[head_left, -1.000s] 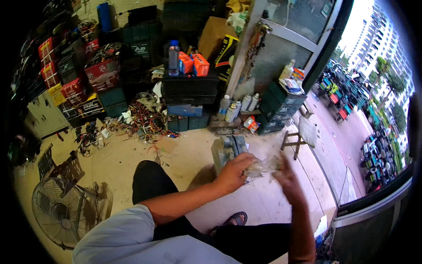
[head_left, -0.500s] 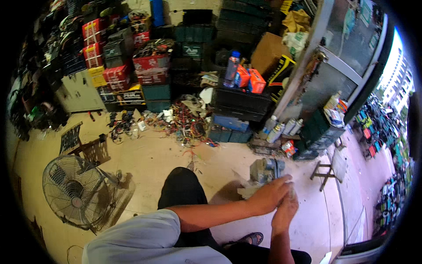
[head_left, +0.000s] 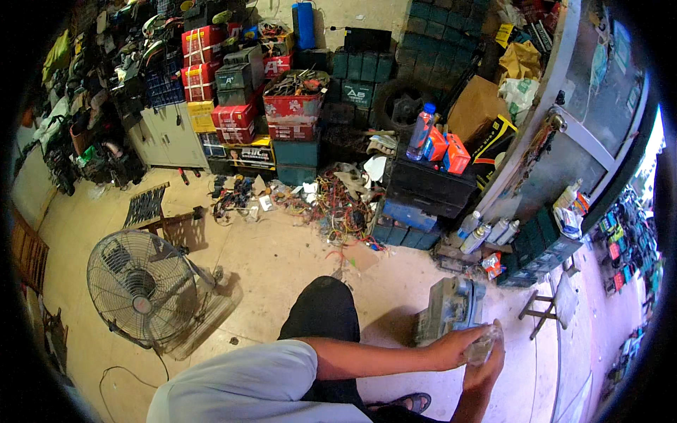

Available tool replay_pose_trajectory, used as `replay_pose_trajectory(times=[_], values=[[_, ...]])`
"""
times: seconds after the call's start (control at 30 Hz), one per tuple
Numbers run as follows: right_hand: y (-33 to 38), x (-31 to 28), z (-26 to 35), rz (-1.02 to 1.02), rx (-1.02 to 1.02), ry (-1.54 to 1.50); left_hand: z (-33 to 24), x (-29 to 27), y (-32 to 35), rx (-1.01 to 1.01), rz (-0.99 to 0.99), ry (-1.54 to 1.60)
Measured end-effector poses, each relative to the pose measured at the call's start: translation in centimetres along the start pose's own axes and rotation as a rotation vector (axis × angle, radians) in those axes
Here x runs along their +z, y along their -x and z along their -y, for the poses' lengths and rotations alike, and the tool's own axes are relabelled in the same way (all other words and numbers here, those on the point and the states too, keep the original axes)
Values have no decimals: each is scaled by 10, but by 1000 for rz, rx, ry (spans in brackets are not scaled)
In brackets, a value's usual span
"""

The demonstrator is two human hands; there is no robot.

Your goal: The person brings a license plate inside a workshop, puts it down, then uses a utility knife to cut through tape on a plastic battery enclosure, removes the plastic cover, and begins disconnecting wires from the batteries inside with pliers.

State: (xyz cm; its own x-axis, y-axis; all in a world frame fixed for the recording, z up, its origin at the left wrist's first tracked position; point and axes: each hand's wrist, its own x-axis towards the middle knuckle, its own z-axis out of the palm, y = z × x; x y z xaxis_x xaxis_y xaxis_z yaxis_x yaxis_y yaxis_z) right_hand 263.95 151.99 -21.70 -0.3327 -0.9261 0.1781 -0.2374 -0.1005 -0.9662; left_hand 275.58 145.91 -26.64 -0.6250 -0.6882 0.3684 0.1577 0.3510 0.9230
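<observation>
Both of my hands meet at the lower right, close together over the floor. My left hand (head_left: 451,350) reaches across from the left, its fingers closed on a small clear, see-through object (head_left: 481,350) that resembles a cup or bottle. From below, my right hand (head_left: 488,368) wraps the same object on its other side, and part of it is hidden by the fingers. Just beyond my hands stands a bulky grey-blue machine (head_left: 451,307) with a dusty casing, whose exact kind I cannot make out. My left wrist passes near its front.
A wire-caged fan (head_left: 144,292) stands at left, beside a low folding stool (head_left: 148,206). Tangled wires (head_left: 343,204) litter the floor ahead. Spray cans (head_left: 486,233) and stacked dark batteries (head_left: 539,247) line the doorway, with another stool (head_left: 553,303) nearby.
My view has turned, so the surroundings sit farther right and lower. My hands stay together, and the clear object between them now shows. More of the grey-blue machine is visible.
</observation>
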Motion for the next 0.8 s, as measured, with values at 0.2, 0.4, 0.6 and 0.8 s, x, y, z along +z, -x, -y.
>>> replay_pose_trajectory(times=[0.2, 0.4, 0.6, 0.8], values=[[11, 10, -35, 1, 279, -633, -14, 6, -1, 240, -228, -98], [33, 29, -26, 128, 511, -961, -40, 2, -3, -187, -165, 191], [67, 45, -44, 257, 778, -1064, -35, -22, -34, -301, -539, 731], [24, 48, -15, -125, 502, -1382, -14, -8, -17, -352, -354, 495]])
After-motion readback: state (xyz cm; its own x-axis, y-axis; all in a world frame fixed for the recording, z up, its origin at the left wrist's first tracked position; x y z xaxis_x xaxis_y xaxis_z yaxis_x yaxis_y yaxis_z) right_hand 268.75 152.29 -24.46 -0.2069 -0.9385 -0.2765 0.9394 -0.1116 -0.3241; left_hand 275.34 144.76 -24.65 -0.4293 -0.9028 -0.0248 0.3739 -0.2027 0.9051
